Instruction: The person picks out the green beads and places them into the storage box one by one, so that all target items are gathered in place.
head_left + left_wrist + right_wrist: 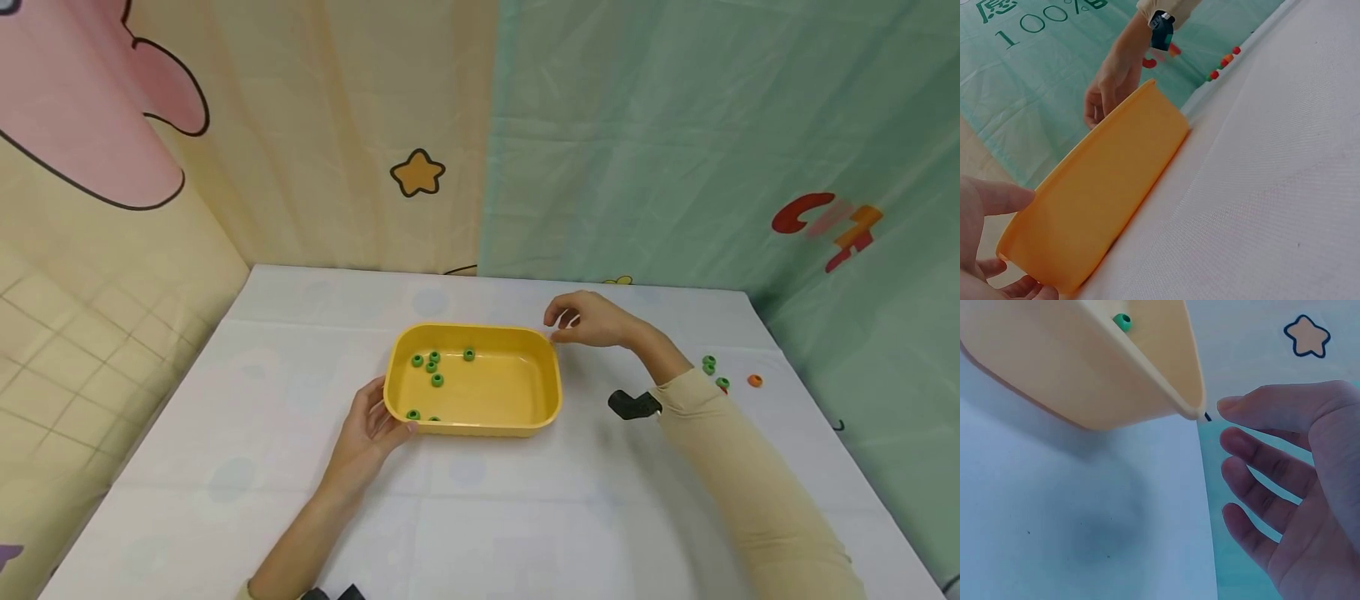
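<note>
A yellow plastic basin (502, 385) stands mid-table, with several green beads (437, 380) lying mostly in its left half. My left hand (367, 437) grips the near left corner; in the left wrist view its thumb rests at the rim of the basin (1104, 187), with the other fingers around the corner. Beside the far right corner is my right hand (596, 321), its fingers loosely bent. The right wrist view shows a gap between that hand (1291, 469) and the basin's rim (1194, 412), and nothing between its fingers.
On the right of the white-covered table (465, 533) lie a few loose green beads (708, 364) and an orange bead (754, 381), with a bit of red beside them. Printed curtains (637, 150) hang behind the table and at both sides.
</note>
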Available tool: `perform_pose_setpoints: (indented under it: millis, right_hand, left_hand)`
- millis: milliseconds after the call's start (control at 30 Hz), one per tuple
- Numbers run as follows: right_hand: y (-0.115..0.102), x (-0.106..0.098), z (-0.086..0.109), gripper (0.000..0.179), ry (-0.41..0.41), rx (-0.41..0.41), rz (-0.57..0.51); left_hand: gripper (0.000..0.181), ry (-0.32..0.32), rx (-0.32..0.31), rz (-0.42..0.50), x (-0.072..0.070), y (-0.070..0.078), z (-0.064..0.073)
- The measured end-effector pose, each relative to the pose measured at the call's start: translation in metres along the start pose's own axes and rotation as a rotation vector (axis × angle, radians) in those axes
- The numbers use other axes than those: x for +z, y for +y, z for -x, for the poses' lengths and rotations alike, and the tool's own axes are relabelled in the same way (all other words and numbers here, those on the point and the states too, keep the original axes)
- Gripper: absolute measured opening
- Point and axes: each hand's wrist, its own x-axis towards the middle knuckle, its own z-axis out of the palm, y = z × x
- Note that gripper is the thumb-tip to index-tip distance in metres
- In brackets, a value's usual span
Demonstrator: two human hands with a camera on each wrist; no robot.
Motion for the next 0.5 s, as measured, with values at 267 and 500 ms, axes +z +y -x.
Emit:
perform_pose_setpoints:
  millis: [267, 500]
  right_hand:
    - [0.017, -0.008, 0.022, 0.018, 0.047, 0.028, -0.021]
    - [0.025, -0.018, 0.039, 0.017, 0.082, 0.059, -0.019]
  left_hand:
    - [0.081, -0.003, -0.002, 0.005, 0.001, -0.001, 0.001]
    - [0.080, -0.005, 0.003, 0.010, 0.000, 0.001, 0.002]
